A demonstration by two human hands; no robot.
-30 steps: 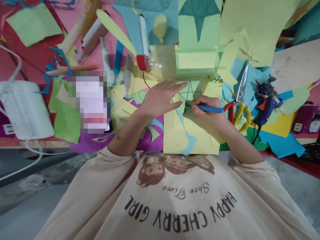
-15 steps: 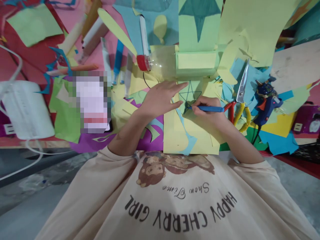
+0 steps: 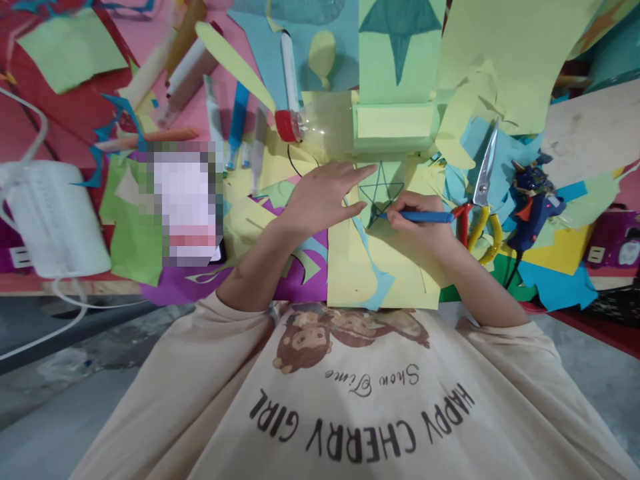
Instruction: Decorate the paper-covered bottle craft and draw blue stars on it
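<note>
A blue marker (image 3: 425, 217) is gripped in my right hand (image 3: 416, 212), its tip down at the lower part of a star outline (image 3: 381, 188). The star's lines are drawn on a light green sheet of paper (image 3: 397, 164). Left of the drawing, my left hand (image 3: 330, 193) lies with fingers spread, the index finger reaching the sheet near the star's top point. Beneath both hands is a yellow sheet (image 3: 345, 267) with a thin light-blue paper scrap (image 3: 376, 270) on it. Just beyond the green sheet lies a clear plastic bottle (image 3: 327, 123) with a red cap.
Scissors (image 3: 483, 187) with red and yellow handles lie right of my right hand, and a dark blue glue gun (image 3: 535, 207) beyond them. Several markers (image 3: 237, 127) and paper scraps cover the left side. A white corded box (image 3: 57, 220) stands at far left.
The marker and my right hand have shifted slightly to the right along the star's lower part. My left hand stays in place.
</note>
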